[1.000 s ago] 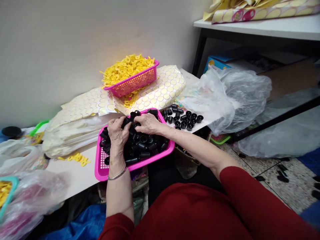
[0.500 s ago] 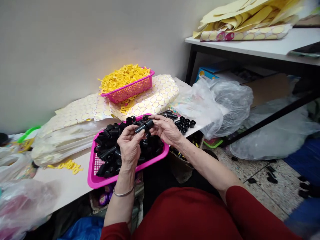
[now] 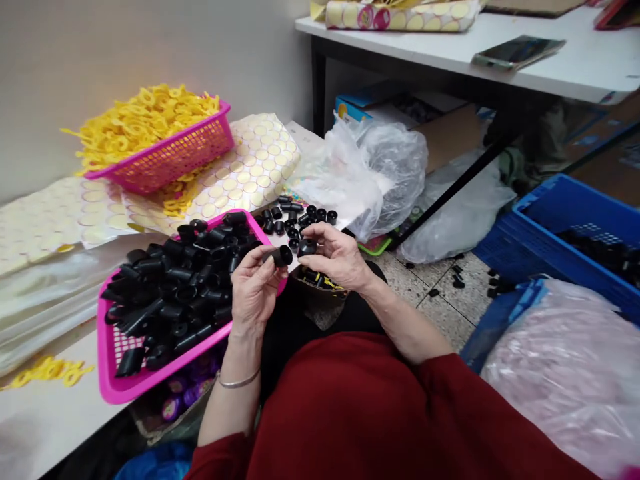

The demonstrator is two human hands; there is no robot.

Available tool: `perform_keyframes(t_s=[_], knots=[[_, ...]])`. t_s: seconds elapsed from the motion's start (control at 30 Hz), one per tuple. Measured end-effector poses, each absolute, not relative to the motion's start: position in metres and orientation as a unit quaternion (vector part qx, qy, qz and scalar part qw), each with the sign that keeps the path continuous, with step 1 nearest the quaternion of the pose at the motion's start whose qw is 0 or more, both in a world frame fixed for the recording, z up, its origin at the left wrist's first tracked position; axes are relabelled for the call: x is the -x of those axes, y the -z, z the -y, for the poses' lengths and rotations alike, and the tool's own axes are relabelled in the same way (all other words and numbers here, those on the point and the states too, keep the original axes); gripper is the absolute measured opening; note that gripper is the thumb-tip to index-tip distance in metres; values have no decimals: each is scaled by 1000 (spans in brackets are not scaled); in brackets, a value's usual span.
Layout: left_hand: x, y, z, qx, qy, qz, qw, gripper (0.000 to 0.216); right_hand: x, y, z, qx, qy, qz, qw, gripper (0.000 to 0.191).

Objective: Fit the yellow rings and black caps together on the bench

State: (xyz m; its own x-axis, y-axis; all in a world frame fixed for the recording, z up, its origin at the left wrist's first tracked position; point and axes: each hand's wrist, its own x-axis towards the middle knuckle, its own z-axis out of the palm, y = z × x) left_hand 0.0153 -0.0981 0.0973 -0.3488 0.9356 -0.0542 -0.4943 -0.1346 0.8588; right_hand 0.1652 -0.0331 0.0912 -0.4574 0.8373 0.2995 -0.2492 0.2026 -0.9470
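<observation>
My left hand [image 3: 254, 290] is closed around a black plastic tube [image 3: 281, 256], whose round end points to the right. Between the fingertips of my right hand [image 3: 341, 259] is a short black cap [image 3: 307, 249], held a small gap away from the tube. Below and left of my hands, a pink basket [image 3: 111, 383] holds a heap of black tubes [image 3: 183, 283]. Several loose small black caps [image 3: 294, 233] lie on the white table just behind my fingers.
A second pink basket [image 3: 185, 150] heaped with yellow plastic pieces [image 3: 150, 123] stands at the back left on circle-printed sheets [image 3: 257, 163]. Clear plastic bags [image 3: 395, 160] bulge beyond the table's right end. A blue crate [image 3: 575, 200] stands at right; a phone [image 3: 520, 52] lies on the higher table [image 3: 420, 50].
The view has swung right, bringing the blue crate and phone into sight. My hands have parted: the black pieces that were together are now separate, one in each hand.
</observation>
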Motion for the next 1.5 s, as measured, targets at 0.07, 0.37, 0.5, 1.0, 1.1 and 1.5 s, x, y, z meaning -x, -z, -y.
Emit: perform_keyframes(t_s=[0.07, 0.37, 0.5, 1.0, 1.1, 1.5], knots=[[-20, -97, 97, -271, -700, -430, 501, 34, -178, -90, 35, 264, -519, 676, 451, 37], [-34, -86, 96, -304, -691, -467, 460, 37, -195, -86, 33, 232, -298, 826, 418, 25], [-32, -83, 96, -298, -696, -477, 446, 37, -195, -84, 31, 231, -268, 847, 396, 27], [-41, -75, 86, -330, -688, -499, 410, 38, -199, -73, 38, 293, -291, 813, 411, 27], [-41, -71, 86, -332, -684, -496, 419, 35, -200, -71, 37, 292, -290, 813, 412, 26], [-50, -60, 101, -364, -646, -576, 343, 38, -192, -59, 42, 276, -249, 842, 390, 42]])
